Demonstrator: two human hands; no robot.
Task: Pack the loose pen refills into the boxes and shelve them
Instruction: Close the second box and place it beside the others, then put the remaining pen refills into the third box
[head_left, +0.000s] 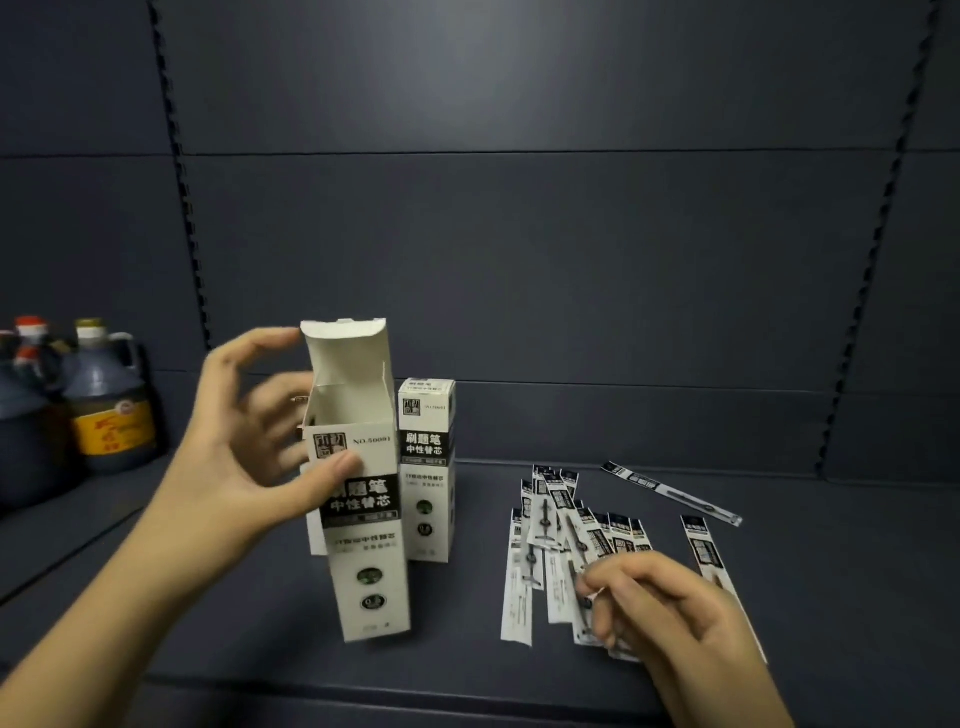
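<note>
Fingers and thumb of the left hand (244, 447) hold an open refill box (358, 483) upright on the dark shelf (779, 597), the thumb pressed on its printed front and the index finger reaching to the raised top flap, so the grip is wide around the carton. The box mouth faces up, and what lies inside cannot be seen. Just behind and to its right stands a second refill box (427, 467), closed and upright, touching or nearly touching the first. To the right, a heap of loose pen refills (566, 545) in white-and-black sleeves lies fanned on the shelf. The right hand (660, 608) rests on the near end of this heap, its fingers curled and pinching the packets there. One single refill (670, 491) lies apart, slanted, farther back; another lone refill (709, 556) lies beside the right hand. At far left, dark sauce jugs (104, 400) with a yellow label stand against the back panel (519, 234).
</note>
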